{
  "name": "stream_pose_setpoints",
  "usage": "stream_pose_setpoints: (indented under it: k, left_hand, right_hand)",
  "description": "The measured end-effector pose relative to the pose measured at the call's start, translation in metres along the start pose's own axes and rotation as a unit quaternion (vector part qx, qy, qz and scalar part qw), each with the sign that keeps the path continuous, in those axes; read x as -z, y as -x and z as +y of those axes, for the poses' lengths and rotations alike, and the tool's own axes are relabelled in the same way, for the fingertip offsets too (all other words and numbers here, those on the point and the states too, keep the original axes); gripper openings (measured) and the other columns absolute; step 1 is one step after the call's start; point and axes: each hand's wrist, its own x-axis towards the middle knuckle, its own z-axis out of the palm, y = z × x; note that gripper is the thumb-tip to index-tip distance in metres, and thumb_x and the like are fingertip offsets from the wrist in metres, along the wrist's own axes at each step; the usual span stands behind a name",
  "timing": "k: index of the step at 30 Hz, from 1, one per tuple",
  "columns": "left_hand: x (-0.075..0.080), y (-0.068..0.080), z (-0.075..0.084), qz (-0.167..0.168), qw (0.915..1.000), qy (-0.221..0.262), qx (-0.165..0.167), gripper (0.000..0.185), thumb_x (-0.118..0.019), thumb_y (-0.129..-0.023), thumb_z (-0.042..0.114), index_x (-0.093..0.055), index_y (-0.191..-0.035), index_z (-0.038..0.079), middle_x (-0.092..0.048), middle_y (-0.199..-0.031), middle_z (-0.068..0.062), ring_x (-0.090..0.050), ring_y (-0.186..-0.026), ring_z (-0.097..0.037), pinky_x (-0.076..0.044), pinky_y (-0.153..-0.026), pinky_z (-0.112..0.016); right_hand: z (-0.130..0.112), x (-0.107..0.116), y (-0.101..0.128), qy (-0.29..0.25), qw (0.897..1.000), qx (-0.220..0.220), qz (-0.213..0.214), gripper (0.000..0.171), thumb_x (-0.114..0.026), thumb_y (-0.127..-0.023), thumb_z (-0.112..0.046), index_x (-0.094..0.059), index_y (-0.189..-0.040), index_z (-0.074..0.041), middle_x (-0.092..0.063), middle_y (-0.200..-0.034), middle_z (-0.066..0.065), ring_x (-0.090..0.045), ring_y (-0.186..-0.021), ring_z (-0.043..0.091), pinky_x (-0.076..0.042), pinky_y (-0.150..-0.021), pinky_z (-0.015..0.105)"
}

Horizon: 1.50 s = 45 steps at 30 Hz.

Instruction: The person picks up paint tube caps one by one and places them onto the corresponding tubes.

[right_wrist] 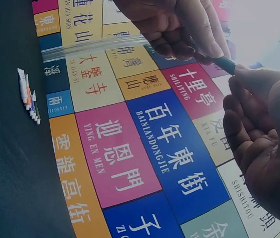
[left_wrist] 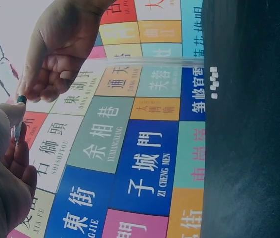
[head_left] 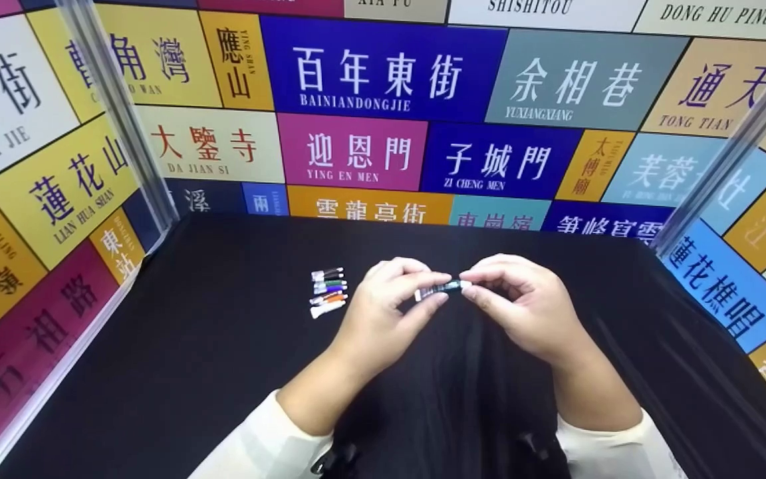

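Both hands meet above the middle of the black tabletop (head_left: 190, 346); the left hand (head_left: 383, 306) pinches the white end of a small dark tube (head_left: 441, 289), the right hand (head_left: 522, 306) pinches its other end; a row of similar tubes (head_left: 327, 291) lies just left.

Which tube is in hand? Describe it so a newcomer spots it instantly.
Start at the black tabletop under the sign wall. Over its middle, the left hand and right hand pinch one small dark-green tube between them; the other tubes lie stacked at left, untouched.
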Motion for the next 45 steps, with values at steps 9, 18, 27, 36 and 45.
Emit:
stream_pose_setpoints:
  k: [9, 18, 27, 36, 45]
  left_hand:
    - [-0.001, 0.0, 0.0, -0.001, 0.9999, -0.006, 0.015, 0.02, -0.082, -0.096, 0.024, -0.084, -0.116, 0.02, -0.076, -0.105, 0.005, -0.065, -0.1, -0.011, -0.053, -0.093, -0.031]
    - [-0.003, 0.0, -0.002, -0.003, 0.9995, -0.012, 0.03, 0.022, -0.084, -0.095, 0.028, -0.084, -0.115, 0.021, -0.077, -0.106, 0.005, -0.066, -0.102, -0.011, -0.053, -0.094, -0.032]
    - [-0.007, 0.002, -0.01, -0.033, 0.9975, -0.007, 0.062, 0.022, -0.085, -0.094, 0.029, -0.084, -0.115, 0.022, -0.078, -0.106, 0.007, -0.069, -0.104, -0.011, -0.054, -0.097, -0.032]
    - [-0.018, 0.006, -0.025, -0.089, 0.9882, 0.006, 0.124, 0.02, -0.085, -0.094, 0.026, -0.085, -0.113, 0.021, -0.08, -0.107, 0.006, -0.072, -0.107, -0.014, -0.055, -0.1, -0.036]
    - [-0.032, 0.013, -0.038, -0.155, 0.9745, 0.015, 0.162, 0.017, -0.085, -0.093, 0.024, -0.086, -0.109, 0.021, -0.08, -0.104, 0.005, -0.07, -0.1, -0.014, -0.058, -0.094, -0.032]
  right_hand:
    - [-0.004, -0.002, 0.001, 0.017, 0.999, -0.025, -0.017, 0.017, -0.083, -0.091, -0.004, -0.083, -0.101, -0.018, -0.078, -0.098, -0.004, -0.066, -0.078, 0.007, -0.056, -0.07, 0.015]
    - [-0.002, 0.003, 0.0, 0.022, 0.999, -0.03, -0.026, 0.017, -0.085, -0.091, -0.007, -0.084, -0.102, -0.02, -0.079, -0.097, -0.005, -0.065, -0.075, 0.009, -0.055, -0.066, 0.017]
    - [0.008, 0.013, -0.002, -0.002, 0.999, -0.039, -0.025, 0.018, -0.085, -0.089, -0.003, -0.085, -0.103, -0.015, -0.078, -0.097, 0.001, -0.067, -0.08, 0.01, -0.055, -0.066, 0.019]
    - [0.037, 0.031, -0.005, 0.005, 0.987, -0.15, 0.053, 0.011, -0.085, -0.091, -0.009, -0.085, -0.101, -0.012, -0.078, -0.097, -0.01, -0.07, -0.076, 0.007, -0.055, -0.067, 0.016]
    - [0.073, 0.054, -0.004, 0.037, 0.973, -0.215, 0.076, 0.023, -0.084, -0.094, -0.022, -0.083, -0.112, -0.009, -0.078, -0.097, -0.019, -0.071, -0.082, -0.002, -0.056, -0.076, 0.011]
